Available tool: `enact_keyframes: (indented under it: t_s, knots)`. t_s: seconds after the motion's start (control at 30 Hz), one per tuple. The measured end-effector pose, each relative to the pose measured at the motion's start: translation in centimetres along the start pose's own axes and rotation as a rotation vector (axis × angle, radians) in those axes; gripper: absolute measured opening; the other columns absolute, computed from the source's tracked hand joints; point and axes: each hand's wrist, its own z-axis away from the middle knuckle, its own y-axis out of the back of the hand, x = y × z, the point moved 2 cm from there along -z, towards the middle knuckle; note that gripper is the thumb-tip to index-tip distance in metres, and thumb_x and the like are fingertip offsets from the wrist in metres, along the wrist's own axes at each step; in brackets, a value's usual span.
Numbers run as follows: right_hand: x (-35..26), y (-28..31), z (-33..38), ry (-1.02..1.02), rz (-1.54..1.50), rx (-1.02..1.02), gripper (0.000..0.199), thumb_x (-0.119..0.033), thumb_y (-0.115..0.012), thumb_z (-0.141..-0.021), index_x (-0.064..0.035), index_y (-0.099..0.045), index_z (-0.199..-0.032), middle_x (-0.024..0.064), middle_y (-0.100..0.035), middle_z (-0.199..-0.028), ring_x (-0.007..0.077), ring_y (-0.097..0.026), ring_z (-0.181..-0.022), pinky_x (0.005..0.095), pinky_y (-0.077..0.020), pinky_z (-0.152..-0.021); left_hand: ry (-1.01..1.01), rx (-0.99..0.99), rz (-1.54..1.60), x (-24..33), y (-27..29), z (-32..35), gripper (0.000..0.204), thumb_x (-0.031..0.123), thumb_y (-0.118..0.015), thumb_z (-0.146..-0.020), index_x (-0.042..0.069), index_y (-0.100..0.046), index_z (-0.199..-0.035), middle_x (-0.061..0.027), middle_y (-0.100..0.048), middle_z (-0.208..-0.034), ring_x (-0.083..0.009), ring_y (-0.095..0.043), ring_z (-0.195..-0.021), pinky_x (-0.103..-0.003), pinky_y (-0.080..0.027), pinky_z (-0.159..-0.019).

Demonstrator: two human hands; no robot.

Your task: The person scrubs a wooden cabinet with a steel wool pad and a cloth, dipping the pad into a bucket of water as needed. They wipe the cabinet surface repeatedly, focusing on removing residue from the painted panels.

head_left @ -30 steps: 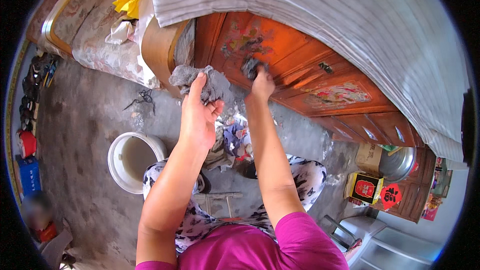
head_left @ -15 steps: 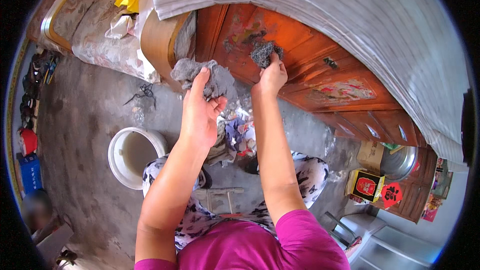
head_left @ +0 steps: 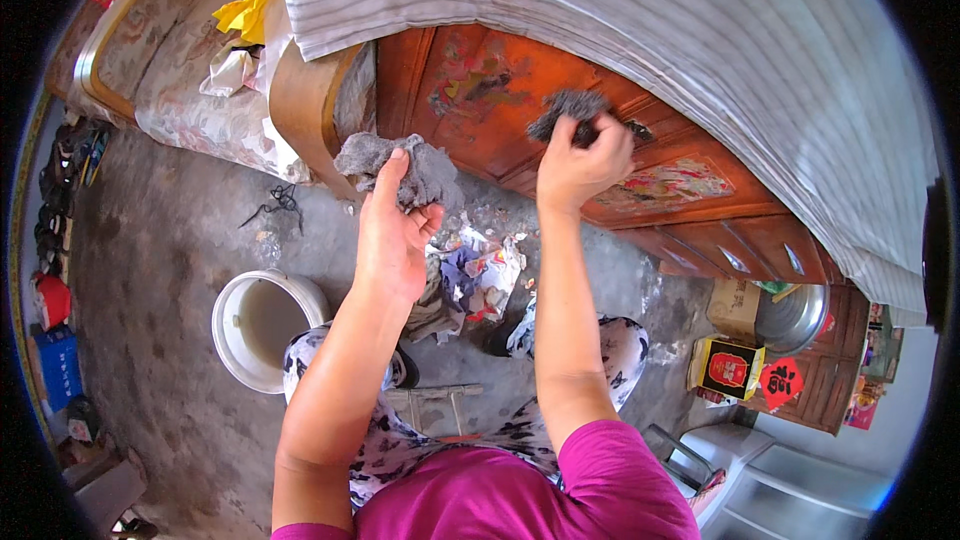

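Observation:
My right hand (head_left: 580,165) grips a small dark grey rag (head_left: 567,110) and presses it against the painted red-orange wooden bed front (head_left: 480,90). My left hand (head_left: 392,235) holds a second, larger grey rag (head_left: 395,162) up in the air, in front of the lower left part of that panel. A striped grey cloth (head_left: 640,30) hangs over the top of the bed, above both hands.
A white bucket (head_left: 262,325) stands on the grey concrete floor at my left. Crumpled coloured scraps (head_left: 475,275) lie near my feet. A curved wooden bed end (head_left: 300,105) and a yellow cloth (head_left: 248,10) are at upper left. A red box (head_left: 728,368) and metal basin (head_left: 795,315) sit at right.
My right hand has slid the small rag to the right and upward along the wooden panel. My left hand has stayed about where it was with its rag.

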Motion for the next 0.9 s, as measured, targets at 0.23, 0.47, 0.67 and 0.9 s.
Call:
enact_keyframes:
  t_s: [0.23,0.47,0.67,0.9]
  knots:
    - [2.6,-0.6,6.8,-0.008,0.126,-0.138,0.017,-0.017,-0.078,-0.076,-0.0167,-0.070,-0.092,0.0025,-0.065,-0.090,0.0295,-0.062,-0.091,0.0459,-0.0423,-0.077,-0.013,0.051,0.009,0.1,-0.2,0.0,0.034,0.043,-0.075,-0.094,0.016,-0.063,-0.112,0.0012,-0.069,-0.100,-0.0140,-0.060,-0.078,-0.031,-0.049,-0.075]
    - [0.3,2.1,-3.1,0.122,0.134,0.127,0.024,-0.018,-0.081,-0.073,-0.0208,-0.071,-0.095,0.0006,-0.060,-0.091,0.0272,-0.059,-0.091,0.0439,-0.0353,-0.081,0.001,0.027,0.009,0.1,-0.1,0.1,0.035,0.044,-0.076,-0.093,0.017,-0.064,-0.112,0.0020,-0.069,-0.099,-0.0137,-0.060,-0.077,-0.031,-0.049,-0.075]
    - [2.8,0.1,6.2,0.141,0.237,-0.221,0.020,-0.022,-0.080,-0.075,-0.0236,-0.074,-0.093,-0.0008,-0.060,-0.090,0.0244,-0.059,-0.094,0.0442,-0.0371,-0.084,0.011,0.014,-0.014,-0.4,-0.1,0.1,0.040,0.045,-0.076,-0.092,0.018,-0.061,-0.119,0.0005,-0.069,-0.103,-0.0147,-0.059,-0.078,-0.032,-0.048,-0.076]
    - [0.1,2.8,-3.2,0.128,0.163,0.046,0.023,-0.020,-0.082,-0.074,-0.0248,-0.074,-0.095,-0.0010,-0.057,-0.088,0.0251,-0.056,-0.089,0.0434,-0.0340,-0.083,0.023,-0.011,-0.043,-0.1,0.2,0.3,0.039,0.046,-0.074,-0.093,0.018,-0.062,-0.118,0.0014,-0.069,-0.102,-0.0138,-0.059,-0.078,-0.031,-0.048,-0.075]
